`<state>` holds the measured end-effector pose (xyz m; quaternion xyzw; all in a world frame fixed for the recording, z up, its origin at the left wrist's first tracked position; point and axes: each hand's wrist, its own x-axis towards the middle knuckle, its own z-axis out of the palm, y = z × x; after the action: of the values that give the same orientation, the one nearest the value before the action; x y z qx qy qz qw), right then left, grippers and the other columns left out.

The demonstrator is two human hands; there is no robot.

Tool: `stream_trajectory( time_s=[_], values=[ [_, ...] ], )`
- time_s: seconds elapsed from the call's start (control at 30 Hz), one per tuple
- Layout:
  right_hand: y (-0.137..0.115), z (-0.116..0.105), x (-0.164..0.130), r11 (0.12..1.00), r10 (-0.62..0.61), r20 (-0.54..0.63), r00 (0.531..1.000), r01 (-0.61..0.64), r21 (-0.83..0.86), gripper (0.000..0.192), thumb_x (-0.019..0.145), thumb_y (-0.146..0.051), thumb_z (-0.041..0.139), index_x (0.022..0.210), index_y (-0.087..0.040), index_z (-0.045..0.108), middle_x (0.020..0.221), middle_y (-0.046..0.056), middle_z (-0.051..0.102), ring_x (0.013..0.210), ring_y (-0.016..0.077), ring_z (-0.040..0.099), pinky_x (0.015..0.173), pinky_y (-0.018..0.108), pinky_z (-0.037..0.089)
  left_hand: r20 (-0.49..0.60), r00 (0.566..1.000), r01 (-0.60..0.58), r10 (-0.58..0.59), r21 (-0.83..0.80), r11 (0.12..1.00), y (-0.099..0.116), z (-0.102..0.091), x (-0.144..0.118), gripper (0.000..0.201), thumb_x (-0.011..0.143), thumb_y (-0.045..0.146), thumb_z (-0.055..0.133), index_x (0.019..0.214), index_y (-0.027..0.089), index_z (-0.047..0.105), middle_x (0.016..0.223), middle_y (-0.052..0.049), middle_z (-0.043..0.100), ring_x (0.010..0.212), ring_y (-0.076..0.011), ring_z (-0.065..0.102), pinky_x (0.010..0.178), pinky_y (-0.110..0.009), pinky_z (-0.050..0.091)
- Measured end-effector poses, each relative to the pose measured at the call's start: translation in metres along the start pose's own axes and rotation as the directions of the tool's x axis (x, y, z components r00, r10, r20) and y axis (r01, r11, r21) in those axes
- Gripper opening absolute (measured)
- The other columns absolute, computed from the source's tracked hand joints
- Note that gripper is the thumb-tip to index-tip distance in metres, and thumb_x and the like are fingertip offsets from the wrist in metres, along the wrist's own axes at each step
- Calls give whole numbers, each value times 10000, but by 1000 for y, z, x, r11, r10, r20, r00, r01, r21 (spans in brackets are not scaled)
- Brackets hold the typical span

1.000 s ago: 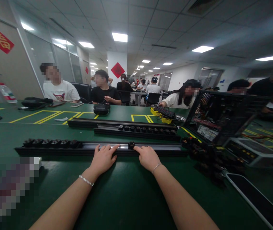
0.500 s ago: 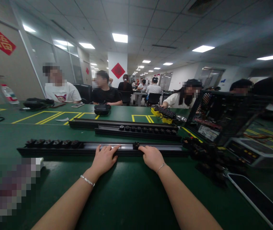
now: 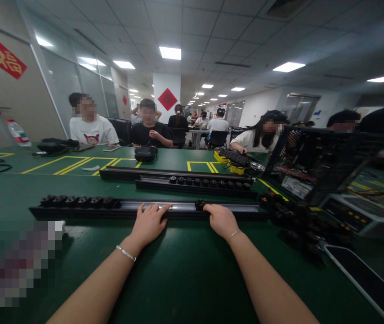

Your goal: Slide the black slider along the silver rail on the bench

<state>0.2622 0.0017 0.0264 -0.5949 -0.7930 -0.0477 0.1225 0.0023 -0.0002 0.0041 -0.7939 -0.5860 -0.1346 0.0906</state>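
Observation:
A long black rail (image 3: 77, 214) with a shiny inner strip lies across the green table before me. My left hand (image 3: 149, 224) rests on its middle, fingers spread along the strip and thumb apart. Further right, my right hand (image 3: 223, 220) is curled, its fingertips closed at a small black module (image 3: 200, 205) seated in the channel; the exact grip is partly hidden. Several similar black modules (image 3: 75, 202) sit in a row at the rail's left end. Behind it, a second black rail (image 3: 195, 186) carries another row of modules.
A dark pile of modules (image 3: 300, 220) lies beyond the rail's right end, near an open computer case (image 3: 300, 166) and a grey boxed device (image 3: 354, 213). A dark flat panel (image 3: 363, 274) is at lower right. People sit across the table.
My right hand and the small black module have shifted slightly right along the rail. My left hand stays at the same spot on it. A person opposite has raised a hand.

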Motion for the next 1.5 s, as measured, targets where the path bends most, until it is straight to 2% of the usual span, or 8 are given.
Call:
stream_trajectory(
  time_s=[0.67,0.93,1.07,1.17,1.23,1.3,1.37,1.5],
  values=[
    [9,0,0,997,78,-9,997,-79,-20,356,796,-121,375,992,-256,640,937,19,654,871,154,565,744,250,373,-2,1000,9,-9,3,1000,1,0,0,485,830,336,446,1314,361,416,1046,-38,605,1022,-223,520,1033,-470,188],
    [17,1,-1,992,86,-71,994,-79,95,354,789,-116,361,920,-246,663,957,9,650,891,147,556,780,245,385,-24,1000,-8,8,-14,1000,-1,0,0,473,829,333,445,1301,352,432,1025,-34,607,1006,-222,524,1028,-469,191],
    [14,7,-1,980,129,-169,977,-99,174,267,776,-147,397,819,-218,650,1013,25,624,963,153,518,833,245,379,-36,999,-9,9,-9,1000,-1,2,0,469,829,336,446,1297,353,437,1014,-34,608,997,-224,527,1023,-474,195],
    [5,12,3,955,242,-243,939,-187,229,213,779,-285,472,907,-189,613,1027,60,605,953,183,515,835,292,378,-45,999,-5,4,-4,1000,0,3,0,467,828,343,451,1294,362,439,1004,-34,606,993,-226,528,1017,-480,202],
    [-3,15,7,933,319,-258,912,-255,253,357,783,-399,496,1052,-176,571,1064,82,598,992,207,512,882,346,353,-45,999,-2,2,-4,1000,1,3,0,464,829,349,451,1293,369,439,998,-33,605,990,-225,529,1012,-480,209],
    [-9,15,12,924,351,-235,907,-294,247,435,792,-453,488,1147,-206,537,1115,80,594,1072,227,488,955,413,289,-40,999,-3,3,-4,1000,2,3,0,461,831,354,449,1291,373,440,999,-34,605,990,-225,529,1009,-479,212],
    [-14,14,15,918,364,-184,913,-319,235,420,800,-456,476,1164,-258,540,1148,60,594,1124,232,463,994,456,230,-32,999,0,0,-3,1000,2,1,0,458,833,355,445,1291,374,441,1011,-35,604,994,-224,529,1009,-478,211],
    [-15,12,17,890,417,-109,902,-381,250,409,795,-398,468,1181,-284,544,1192,39,585,1158,215,448,1022,450,200,-18,1000,8,-8,-8,1000,2,0,0,458,834,345,445,1291,377,440,1031,-35,605,1007,-221,526,1013,-469,209]
  ],
)
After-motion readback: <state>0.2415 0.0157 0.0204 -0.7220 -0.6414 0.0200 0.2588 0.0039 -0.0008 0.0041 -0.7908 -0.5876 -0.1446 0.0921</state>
